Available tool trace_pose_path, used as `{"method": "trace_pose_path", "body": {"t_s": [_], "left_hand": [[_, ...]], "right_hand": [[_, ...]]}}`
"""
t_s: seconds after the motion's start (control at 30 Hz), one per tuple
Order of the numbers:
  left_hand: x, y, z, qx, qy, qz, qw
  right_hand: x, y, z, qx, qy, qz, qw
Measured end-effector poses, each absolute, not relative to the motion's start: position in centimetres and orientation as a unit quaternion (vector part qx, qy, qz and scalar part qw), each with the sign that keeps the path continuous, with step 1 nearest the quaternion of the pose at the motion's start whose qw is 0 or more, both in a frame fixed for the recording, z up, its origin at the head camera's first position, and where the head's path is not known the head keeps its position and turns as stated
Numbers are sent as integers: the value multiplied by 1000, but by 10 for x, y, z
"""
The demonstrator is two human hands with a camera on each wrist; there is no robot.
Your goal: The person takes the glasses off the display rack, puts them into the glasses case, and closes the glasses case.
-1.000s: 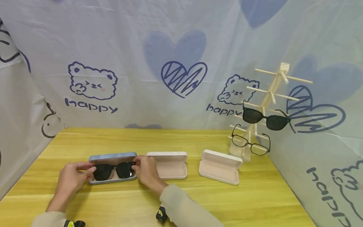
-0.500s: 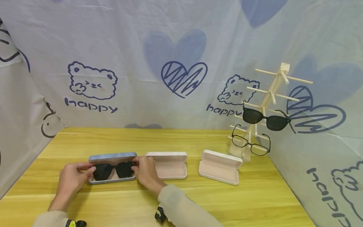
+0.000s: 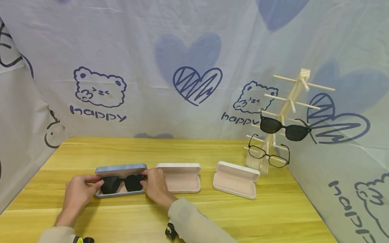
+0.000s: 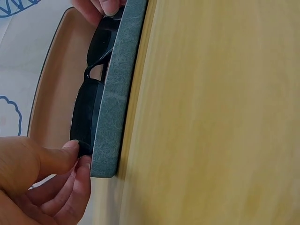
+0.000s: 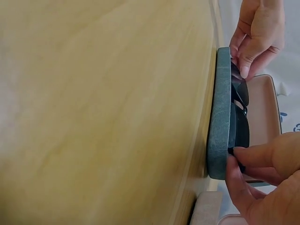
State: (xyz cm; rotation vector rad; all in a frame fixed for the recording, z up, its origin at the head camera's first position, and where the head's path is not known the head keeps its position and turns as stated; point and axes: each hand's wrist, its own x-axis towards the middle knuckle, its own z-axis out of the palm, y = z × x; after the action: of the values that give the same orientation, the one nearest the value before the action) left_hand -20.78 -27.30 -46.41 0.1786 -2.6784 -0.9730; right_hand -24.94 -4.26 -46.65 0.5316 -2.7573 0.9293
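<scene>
Black sunglasses sit partly down inside an open blue glasses case, lenses toward me. At their left end my left hand pinches the frame between thumb and fingers. The right hand pinches the opposite end the same way. In the left wrist view the sunglasses stand partly above the case's front wall, with the left thumb on the near corner. The right wrist view has the right thumb and fingers on the other corner. The temples are hidden.
Two open white glasses cases with pink linings, one in the middle and one angled, stand to the right. Behind them a wooden display rack carries black sunglasses and thin-framed glasses. A printed curtain hangs behind the table.
The sunglasses have come down very slightly in the blue case, with both hands still pinching their ends. The right forearm has shifted a little left, the left forearm a little right.
</scene>
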Motion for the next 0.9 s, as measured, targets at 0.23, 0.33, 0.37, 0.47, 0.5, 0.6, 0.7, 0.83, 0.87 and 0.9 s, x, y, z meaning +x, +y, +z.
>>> {"method": "trace_pose_path", "body": {"t_s": [0.23,0.33,0.37,0.47,0.5,0.6,0.7,0.83,0.87,0.9], "left_hand": [[-208,-272,-465,53,-930,-330,153],[-208,-275,-464,61,-932,-327,145],[-209,-277,-463,63,-933,-324,146],[-209,-282,-459,78,-932,-324,145],[-209,-284,-457,83,-930,-327,142],[-209,-286,-451,88,-923,-358,110],[-210,-285,-446,82,-915,-393,48],[-213,-282,-443,84,-906,-414,-30],[-214,-282,-443,87,-905,-414,-40],[-215,-281,-442,90,-906,-412,-46]], "right_hand": [[-247,-39,-464,189,-925,319,90],[-246,-35,-459,189,-922,328,79],[-246,-34,-457,186,-922,329,77],[-244,-29,-450,168,-923,339,71],[-244,-28,-448,162,-923,343,71],[-244,-26,-444,151,-924,345,70],[-244,-28,-442,144,-922,355,48],[-244,-33,-441,133,-921,364,21],[-244,-35,-442,129,-922,363,16],[-245,-36,-442,125,-923,364,13]]}}
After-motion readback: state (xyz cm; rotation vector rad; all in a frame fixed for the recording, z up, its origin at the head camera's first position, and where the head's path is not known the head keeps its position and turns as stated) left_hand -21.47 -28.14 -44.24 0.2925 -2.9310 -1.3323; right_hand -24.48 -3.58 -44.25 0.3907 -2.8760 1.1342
